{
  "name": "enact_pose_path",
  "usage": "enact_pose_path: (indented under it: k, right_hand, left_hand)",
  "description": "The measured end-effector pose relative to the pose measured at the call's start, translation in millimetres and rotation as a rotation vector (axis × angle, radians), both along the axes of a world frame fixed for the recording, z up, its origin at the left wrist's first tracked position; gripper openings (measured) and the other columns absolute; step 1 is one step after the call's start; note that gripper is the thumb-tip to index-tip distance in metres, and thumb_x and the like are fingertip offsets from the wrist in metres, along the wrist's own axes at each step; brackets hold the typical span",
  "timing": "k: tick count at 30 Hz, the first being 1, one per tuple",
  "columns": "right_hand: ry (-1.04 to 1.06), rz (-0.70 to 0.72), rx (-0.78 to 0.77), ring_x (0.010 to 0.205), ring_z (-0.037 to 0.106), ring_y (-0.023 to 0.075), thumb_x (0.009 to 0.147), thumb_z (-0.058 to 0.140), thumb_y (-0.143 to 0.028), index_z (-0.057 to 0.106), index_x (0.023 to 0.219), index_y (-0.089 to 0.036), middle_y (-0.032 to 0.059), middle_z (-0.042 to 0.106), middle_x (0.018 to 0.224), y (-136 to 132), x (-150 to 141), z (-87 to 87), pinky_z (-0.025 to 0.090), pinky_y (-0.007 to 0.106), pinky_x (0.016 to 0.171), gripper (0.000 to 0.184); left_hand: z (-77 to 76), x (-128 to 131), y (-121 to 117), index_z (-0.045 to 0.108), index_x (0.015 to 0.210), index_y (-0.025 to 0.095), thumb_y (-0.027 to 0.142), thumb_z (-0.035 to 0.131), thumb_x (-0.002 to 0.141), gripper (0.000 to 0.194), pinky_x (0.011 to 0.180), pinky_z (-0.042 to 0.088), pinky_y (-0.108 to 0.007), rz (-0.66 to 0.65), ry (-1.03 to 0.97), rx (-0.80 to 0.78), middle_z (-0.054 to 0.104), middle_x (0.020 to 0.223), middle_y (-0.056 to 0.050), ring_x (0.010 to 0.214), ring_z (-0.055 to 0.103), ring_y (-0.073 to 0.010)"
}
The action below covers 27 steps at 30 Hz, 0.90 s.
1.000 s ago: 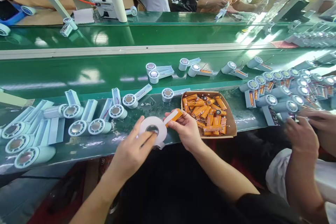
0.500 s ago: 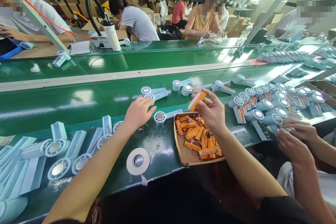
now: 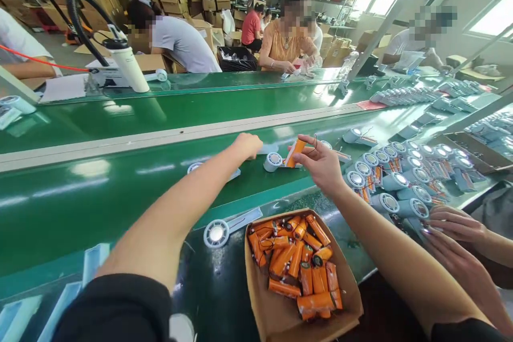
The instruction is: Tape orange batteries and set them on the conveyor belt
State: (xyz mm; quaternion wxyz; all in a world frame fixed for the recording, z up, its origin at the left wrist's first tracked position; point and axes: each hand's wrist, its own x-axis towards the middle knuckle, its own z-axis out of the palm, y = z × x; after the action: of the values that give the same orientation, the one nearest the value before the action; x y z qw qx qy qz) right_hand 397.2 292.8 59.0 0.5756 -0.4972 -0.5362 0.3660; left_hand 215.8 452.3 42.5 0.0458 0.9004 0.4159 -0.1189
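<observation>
Both arms reach forward — left hand (image 3: 247, 145) seemingly curled, right hand (image 3: 320, 163) pinching.

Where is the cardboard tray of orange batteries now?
In the head view, the cardboard tray lies at the near table edge, under the right hand, just right of a fan housing.

own hands (image 3: 320, 163): 2; cardboard box (image 3: 276, 320): 1; white bottle (image 3: 130, 67): 1

Batteries (image 3: 294, 270) in box (image 3: 264, 310), right of fan housing (image 3: 218, 232)
</observation>
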Motion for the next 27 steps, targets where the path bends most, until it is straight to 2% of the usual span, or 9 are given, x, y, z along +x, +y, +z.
enact_pose_path:
  k: [2, 5, 9, 12, 17, 19, 24, 27]
  right_hand:
    - [-0.017, 0.006, -0.013, 0.093, 0.08, 0.0256, 0.071, 0.092, -0.048, 0.07, 0.127, -0.021, 0.0049, 0.083, 0.095, 15, 11, -1.0, 0.066, 0.047, 0.09, 0.066]
    - [-0.095, 0.031, -0.042, 0.089, 0.08, 0.0244, 0.072, 0.09, -0.044, 0.069, 0.128, -0.02, 0.0047, 0.083, 0.094, 48, 14, -4.1, 0.066, 0.045, 0.09, 0.064]
    - [-0.34, 0.076, -0.076, 0.088, 0.08, 0.0228, 0.078, 0.084, -0.032, 0.07, 0.116, -0.022, 0.0024, 0.083, 0.09, 96, -6, -15.8, 0.063, 0.04, 0.09, 0.043]
    - [-0.575, 0.154, -0.077, 0.093, 0.079, 0.0214, 0.083, 0.079, -0.026, 0.068, 0.118, -0.023, 0.0026, 0.083, 0.097, 119, -23, -25.8, 0.059, 0.035, 0.09, 0.036]
    - [-1.174, 0.212, -0.123, 0.095, 0.075, 0.0244, 0.098, 0.067, -0.037, 0.065, 0.13, -0.025, 0.0047, 0.082, 0.103, 132, -33, -29.9, 0.051, 0.03, 0.081, 0.034]
    - [-1.344, 0.241, -0.162, 0.094, 0.074, 0.0259, 0.101, 0.063, -0.041, 0.065, 0.133, -0.027, 0.0053, 0.081, 0.104, 133, -34, -28.5, 0.047, 0.03, 0.076, 0.035]
    - [-1.463, 0.328, -0.231, 0.101, 0.074, 0.0313, 0.103, 0.062, -0.043, 0.067, 0.139, -0.03, 0.0112, 0.08, 0.112, 136, -46, -30.9, 0.047, 0.033, 0.079, 0.039]
    - [-1.499, 0.366, -0.274, 0.111, 0.073, 0.0364, 0.099, 0.069, -0.045, 0.075, 0.126, -0.025, 0.0178, 0.078, 0.12, 143, -60, -34.4, 0.05, 0.039, 0.087, 0.035]
  left_hand:
    - [-0.3, -12, 21, 0.081, 0.094, 0.022, 0.015, 0.081, 0.068, 0.027, 0.097, 0.053, -0.043, -0.035, 0.035, -0.022, 0.076, 0.117, -0.015, 0.109, 0.069, -0.0349]
    - [-5.3, -33, 39, 0.081, 0.087, 0.021, 0.013, 0.078, 0.066, 0.023, 0.1, 0.051, -0.043, -0.047, 0.053, -0.044, 0.076, 0.118, -0.016, 0.113, 0.068, -0.0351]
    - [-11.7, -45, 49, 0.082, 0.096, 0.025, 0.022, 0.074, 0.073, 0.024, 0.099, 0.051, -0.039, -0.028, 0.027, -0.091, 0.079, 0.107, -0.011, 0.11, 0.069, -0.0315]
    - [-10.6, -46, 56, 0.081, 0.106, 0.029, 0.029, 0.068, 0.082, 0.027, 0.097, 0.05, -0.033, -0.016, -0.032, -0.114, 0.08, 0.109, -0.005, 0.107, 0.07, -0.0258]
    - [-9.8, -47, 59, 0.075, 0.119, 0.029, 0.029, 0.058, 0.092, 0.032, 0.093, 0.049, -0.028, 0.037, -0.142, -0.097, 0.08, 0.11, -0.002, 0.106, 0.069, -0.0214]
    - [-12.5, -45, 58, 0.073, 0.12, 0.028, 0.029, 0.057, 0.093, 0.032, 0.091, 0.049, -0.028, 0.069, -0.177, -0.093, 0.079, 0.109, -0.003, 0.105, 0.07, -0.0213]
    - [-22.4, -36, 51, 0.071, 0.121, 0.026, 0.029, 0.052, 0.099, 0.03, 0.09, 0.05, -0.03, 0.162, -0.253, -0.087, 0.079, 0.115, -0.005, 0.108, 0.07, -0.0231]
    - [-26.8, -31, 48, 0.07, 0.123, 0.024, 0.029, 0.052, 0.103, 0.028, 0.092, 0.052, -0.033, 0.203, -0.289, -0.105, 0.078, 0.117, -0.007, 0.107, 0.07, -0.0226]
